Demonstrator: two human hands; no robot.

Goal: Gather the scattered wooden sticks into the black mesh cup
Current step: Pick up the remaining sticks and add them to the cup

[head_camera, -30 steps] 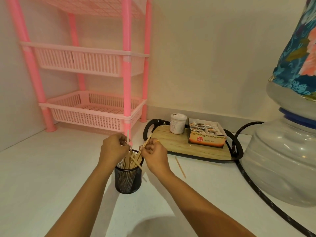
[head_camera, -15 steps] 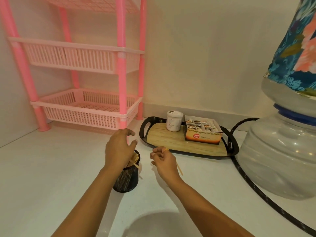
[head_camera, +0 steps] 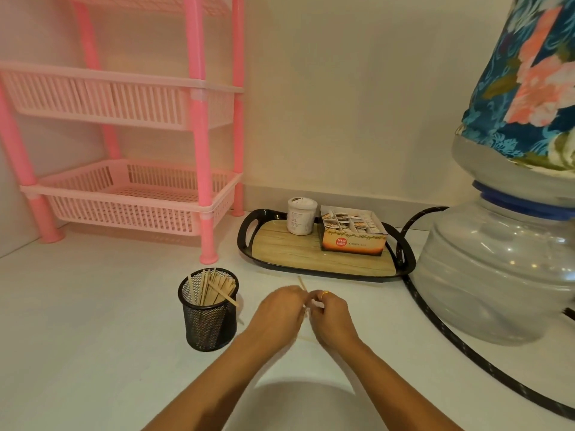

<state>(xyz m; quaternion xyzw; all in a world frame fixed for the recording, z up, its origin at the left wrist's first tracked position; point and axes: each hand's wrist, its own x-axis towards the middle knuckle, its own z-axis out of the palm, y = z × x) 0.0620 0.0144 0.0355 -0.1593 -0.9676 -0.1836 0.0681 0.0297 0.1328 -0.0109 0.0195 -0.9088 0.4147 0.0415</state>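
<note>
Pink plastic rack fills the upper left of the frame, its top cut off. Below it, left of centre, the black mesh cup stands upright on the white counter, holding a bundle of wooden sticks. Just right of it, the left hand and right hand meet, fingers curled together around a loose stick poking out above them; motion blur hides which hand pinches it. Further right, a tray carries a white jar and a tea box. A water jug is cut off at the right edge.
</note>
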